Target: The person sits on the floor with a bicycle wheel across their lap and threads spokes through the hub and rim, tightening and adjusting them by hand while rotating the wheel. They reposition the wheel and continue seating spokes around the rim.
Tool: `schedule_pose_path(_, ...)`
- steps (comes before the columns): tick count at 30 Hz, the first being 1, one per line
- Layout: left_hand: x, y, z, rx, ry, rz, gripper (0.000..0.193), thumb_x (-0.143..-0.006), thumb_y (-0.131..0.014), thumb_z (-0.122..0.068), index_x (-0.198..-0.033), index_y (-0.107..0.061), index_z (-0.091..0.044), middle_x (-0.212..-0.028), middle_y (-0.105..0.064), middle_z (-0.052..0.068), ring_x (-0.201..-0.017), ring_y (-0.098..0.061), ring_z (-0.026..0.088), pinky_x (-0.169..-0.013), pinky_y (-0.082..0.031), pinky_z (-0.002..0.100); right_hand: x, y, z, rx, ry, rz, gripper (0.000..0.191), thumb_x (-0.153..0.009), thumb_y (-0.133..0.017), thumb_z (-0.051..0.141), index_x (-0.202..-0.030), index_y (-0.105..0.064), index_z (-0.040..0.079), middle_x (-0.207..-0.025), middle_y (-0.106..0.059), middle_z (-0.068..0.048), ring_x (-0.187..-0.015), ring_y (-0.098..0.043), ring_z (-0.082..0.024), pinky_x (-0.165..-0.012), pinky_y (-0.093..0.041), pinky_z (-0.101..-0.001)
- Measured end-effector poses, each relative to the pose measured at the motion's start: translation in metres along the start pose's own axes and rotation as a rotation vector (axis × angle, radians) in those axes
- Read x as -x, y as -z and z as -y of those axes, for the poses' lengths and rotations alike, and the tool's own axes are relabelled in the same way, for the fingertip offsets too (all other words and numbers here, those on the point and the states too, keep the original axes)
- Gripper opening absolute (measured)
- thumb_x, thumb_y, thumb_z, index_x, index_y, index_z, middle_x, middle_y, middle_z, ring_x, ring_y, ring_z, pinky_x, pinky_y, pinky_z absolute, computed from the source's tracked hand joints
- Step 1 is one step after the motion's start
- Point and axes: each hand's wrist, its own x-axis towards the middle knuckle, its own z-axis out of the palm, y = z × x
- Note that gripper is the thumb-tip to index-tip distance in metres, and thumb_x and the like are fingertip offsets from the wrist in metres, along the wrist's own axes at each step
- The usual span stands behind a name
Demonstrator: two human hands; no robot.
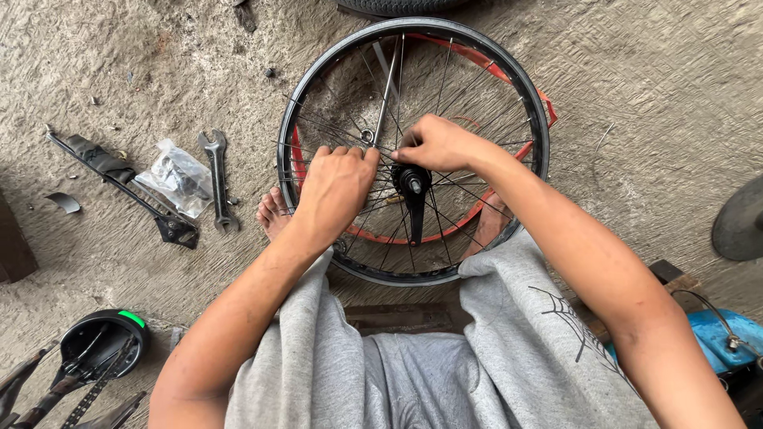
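So both hands are lacing spokes: left hand (334, 191) grips thin steel spokes (469, 139) of the black-rimmed bicycle wheel (531, 103), right hand (437, 143) pinches one by the black hub (411, 181); next likely needs careful threading.

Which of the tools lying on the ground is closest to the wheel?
The double-ended spanner, lying just left of the wheel's black rim. The long black bar tool and the clear plastic bag of parts lie farther left, beyond it.

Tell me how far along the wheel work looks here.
Done: the black spoked bicycle wheel is off the bike, lying flat on the concrete. In hand: left hand grips the spokes, right hand works beside the black hub. Left: the steel open-ended spanner and clear plastic bag of parts lie aside, untouched.
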Motion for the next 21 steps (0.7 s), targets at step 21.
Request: schedule_pose_path(21, 0.012, 0.006, 0.001, 0.098, -0.052, 0.012, 0.014, -0.087, -0.063, -0.005, -0.1, -0.061, -0.003, -0.088, -0.068, 0.013, -0.086, -0.07, 0.029, -0.074, -0.054, 0.043, -0.011, 0.005, 0.014, 0.233, 0.045, 0.148, 0.034, -0.091, -0.069, 0.035, -0.097, -0.072, 0.002, -0.087, -0.073, -0.019, -0.087, -0.072, -0.033, -0.079, -0.055, -0.0457)
